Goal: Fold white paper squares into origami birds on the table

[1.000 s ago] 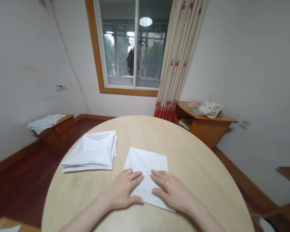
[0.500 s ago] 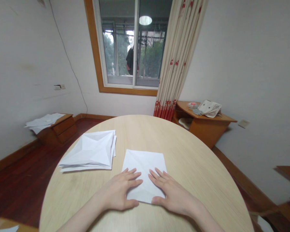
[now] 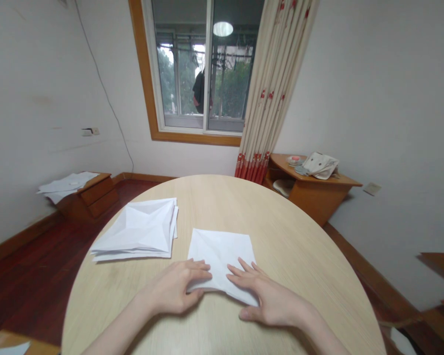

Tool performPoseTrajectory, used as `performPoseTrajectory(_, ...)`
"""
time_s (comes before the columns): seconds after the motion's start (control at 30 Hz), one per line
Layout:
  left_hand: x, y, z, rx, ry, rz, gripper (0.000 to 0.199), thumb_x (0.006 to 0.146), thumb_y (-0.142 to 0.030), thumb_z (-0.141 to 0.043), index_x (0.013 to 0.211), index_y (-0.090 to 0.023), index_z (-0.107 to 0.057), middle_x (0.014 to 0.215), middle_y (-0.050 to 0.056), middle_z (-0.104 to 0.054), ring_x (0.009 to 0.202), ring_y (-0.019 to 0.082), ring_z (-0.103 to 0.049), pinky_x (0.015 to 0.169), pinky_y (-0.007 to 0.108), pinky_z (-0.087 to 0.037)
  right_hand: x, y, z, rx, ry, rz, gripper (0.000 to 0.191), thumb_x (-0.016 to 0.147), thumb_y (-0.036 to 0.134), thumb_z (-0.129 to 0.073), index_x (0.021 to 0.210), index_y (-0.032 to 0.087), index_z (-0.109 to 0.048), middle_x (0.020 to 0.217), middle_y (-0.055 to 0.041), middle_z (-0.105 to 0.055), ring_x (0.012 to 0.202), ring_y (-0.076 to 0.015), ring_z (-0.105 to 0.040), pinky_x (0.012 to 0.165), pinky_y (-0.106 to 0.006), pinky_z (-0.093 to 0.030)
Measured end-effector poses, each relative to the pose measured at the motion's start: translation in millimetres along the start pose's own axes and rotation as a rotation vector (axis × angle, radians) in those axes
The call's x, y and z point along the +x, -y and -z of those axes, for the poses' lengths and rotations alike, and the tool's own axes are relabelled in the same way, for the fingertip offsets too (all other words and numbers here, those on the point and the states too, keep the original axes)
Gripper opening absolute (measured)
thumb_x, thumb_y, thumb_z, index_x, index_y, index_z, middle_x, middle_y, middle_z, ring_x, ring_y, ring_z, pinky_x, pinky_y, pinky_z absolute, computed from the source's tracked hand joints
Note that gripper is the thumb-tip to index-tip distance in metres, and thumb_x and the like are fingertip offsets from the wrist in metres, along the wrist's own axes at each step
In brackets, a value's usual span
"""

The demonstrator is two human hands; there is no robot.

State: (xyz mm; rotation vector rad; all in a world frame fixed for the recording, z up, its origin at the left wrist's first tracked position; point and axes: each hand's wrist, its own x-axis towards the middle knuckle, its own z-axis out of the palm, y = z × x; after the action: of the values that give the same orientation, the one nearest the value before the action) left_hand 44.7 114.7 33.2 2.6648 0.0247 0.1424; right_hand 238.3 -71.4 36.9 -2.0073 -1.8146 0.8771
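A white sheet of paper (image 3: 222, 246) with creases across it lies on the round table in front of me. My left hand (image 3: 179, 286) grips its near left corner, fingers on top and thumb at the edge, and the near edge is raised in a curve. On the right side of the sheet rests my right hand (image 3: 261, 291), fingers spread on the paper and thumb out past the near edge. To the far left sits a stack of creased white paper sheets (image 3: 144, 227).
The round wooden table (image 3: 299, 236) has a curved rim. Beyond it stand a corner desk (image 3: 314, 197) with a cloth bag (image 3: 320, 165) on top, and a low drawer cabinet (image 3: 96, 195) bearing papers (image 3: 68, 185). A curtain (image 3: 270, 98) hangs beside the window.
My left hand has moved slightly left and closed on the paper's near left corner, and the near edge has come up. The right hand has shifted a little, its thumb leaving the paper.
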Motion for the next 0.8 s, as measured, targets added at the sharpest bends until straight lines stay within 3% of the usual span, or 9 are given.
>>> performPoseTrajectory(0.17,-1.3,0.1,1.8,-0.036,-0.076,0.018,0.023,0.088,-0.026,-0.051,0.101,-0.022,-0.07,0.12,0.005,-0.066,0.112,0.024,-0.061,0.096,0.036,-0.046,-6.1,1.6,5.9,0.002,-0.071,0.014,0.067,0.072,0.017,-0.059,0.137,0.026,-0.048,0.146,-0.0057,-0.041,0.14,-0.03,-0.024,0.114,-0.054,-0.019)
performPoseTrajectory(0.3,-0.6,0.8,0.8,-0.022,-0.103,0.118,0.023,0.09,-0.031,-0.05,0.1,-0.02,-0.068,0.1,0.005,-0.072,0.091,0.021,-0.068,0.08,0.029,-0.049,-9.5,-0.1,7.0,-0.003,-0.155,0.046,0.059,0.071,0.013,-0.052,0.129,0.021,-0.056,0.136,-0.0074,-0.054,0.133,-0.0273,-0.04,0.111,-0.048,-0.029)
performPoseTrajectory(0.43,-0.9,4.2,-1.6,0.0,-0.123,0.147,0.024,0.092,-0.035,-0.048,0.092,-0.02,-0.066,0.082,0.003,-0.071,0.075,0.018,-0.066,0.067,0.024,-0.045,-12.1,-1.5,6.9,0.002,-0.262,0.001,0.046,0.075,0.019,-0.053,0.12,0.021,-0.064,0.123,-0.0074,-0.064,0.115,-0.0261,-0.057,0.101,-0.043,-0.042)
performPoseTrajectory(0.6,-2.1,4.9,-2.4,0.048,-0.212,0.1,0.026,0.095,-0.038,-0.042,0.09,-0.02,-0.06,0.078,0.002,-0.068,0.069,0.017,-0.064,0.061,0.023,-0.041,-12.2,-1.5,8.5,0.006,-0.322,-0.013,0.038,0.078,0.023,-0.053,0.113,0.021,-0.068,0.113,-0.0073,-0.069,0.104,-0.0257,-0.062,0.093,-0.04,-0.047)
performPoseTrajectory(0.8,-2.5,5.3,-2.4,0.002,-0.278,0.072,0.024,0.098,-0.035,-0.036,0.098,-0.022,-0.055,0.087,0.002,-0.068,0.077,0.017,-0.066,0.067,0.025,-0.046,-11.0,-5.6,8.9,0.072,-0.381,-0.052,0.036,0.085,0.033,-0.052,0.117,0.022,-0.066,0.121,-0.0073,-0.065,0.112,-0.0269,-0.057,0.099,-0.044,-0.043)
